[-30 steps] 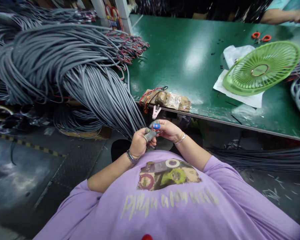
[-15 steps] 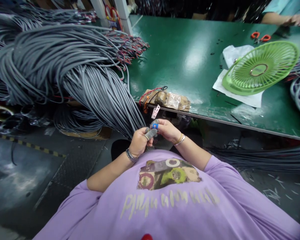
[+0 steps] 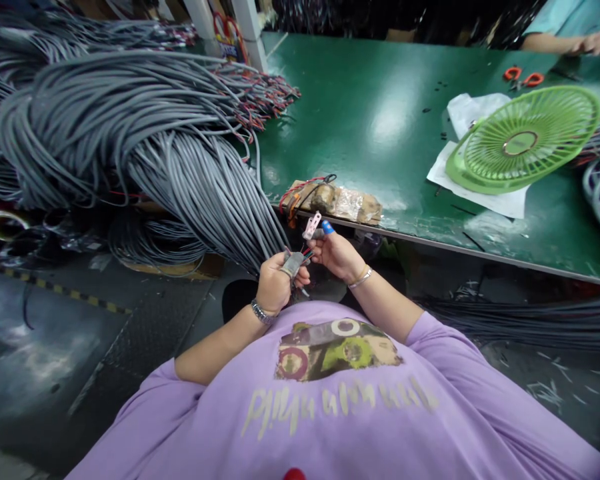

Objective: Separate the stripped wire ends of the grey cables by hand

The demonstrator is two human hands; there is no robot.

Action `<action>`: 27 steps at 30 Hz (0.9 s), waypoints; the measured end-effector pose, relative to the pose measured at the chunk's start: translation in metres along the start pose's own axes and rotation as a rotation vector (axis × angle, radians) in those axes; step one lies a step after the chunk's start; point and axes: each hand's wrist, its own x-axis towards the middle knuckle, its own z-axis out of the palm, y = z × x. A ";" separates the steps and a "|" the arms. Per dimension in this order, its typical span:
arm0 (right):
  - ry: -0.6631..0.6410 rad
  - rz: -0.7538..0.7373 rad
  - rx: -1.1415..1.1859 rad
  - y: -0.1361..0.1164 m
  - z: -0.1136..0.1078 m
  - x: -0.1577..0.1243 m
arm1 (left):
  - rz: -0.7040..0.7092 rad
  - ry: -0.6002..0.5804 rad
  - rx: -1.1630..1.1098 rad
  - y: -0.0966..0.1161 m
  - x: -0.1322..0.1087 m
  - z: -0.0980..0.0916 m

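My left hand (image 3: pixel 275 283) is closed around the end of a grey cable, with a grey wrap on its thumb. Thin coloured wires (image 3: pixel 307 253) poke out of that grip towards my right hand. My right hand (image 3: pixel 339 257) is beside the wire tips, its blue-wrapped thumb lifted away from the fingers; whether the fingers touch the wires I cannot tell. Just beyond it, a small pink clip-like piece (image 3: pixel 313 225) hangs at the table edge. The large bundle of grey cables (image 3: pixel 215 193) runs down from the table to my left hand.
On the green table (image 3: pixel 350 113) lies a taped brown block (image 3: pixel 347 202) at the near edge. A green fan (image 3: pixel 525 140) stands on white paper at the right, with orange-handled cutters (image 3: pixel 523 79) behind it. A co-worker's hand (image 3: pixel 597 43) shows at the far right.
My right hand has moved slightly right and away from my left, and its thumb has lifted. The coloured wire ends now show between the hands. My left hand has barely moved.
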 end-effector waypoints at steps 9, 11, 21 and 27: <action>0.010 -0.046 0.081 -0.010 0.018 0.010 | 0.087 0.054 0.049 0.001 0.014 0.011; 0.011 -0.058 0.113 -0.008 0.018 0.012 | 0.073 0.043 0.062 0.001 0.016 0.013; 0.000 -0.006 0.120 -0.004 0.013 0.011 | 0.067 0.025 0.066 0.000 0.016 0.013; -0.064 0.123 0.068 -0.010 -0.003 -0.001 | 0.094 0.000 0.044 -0.005 0.006 0.003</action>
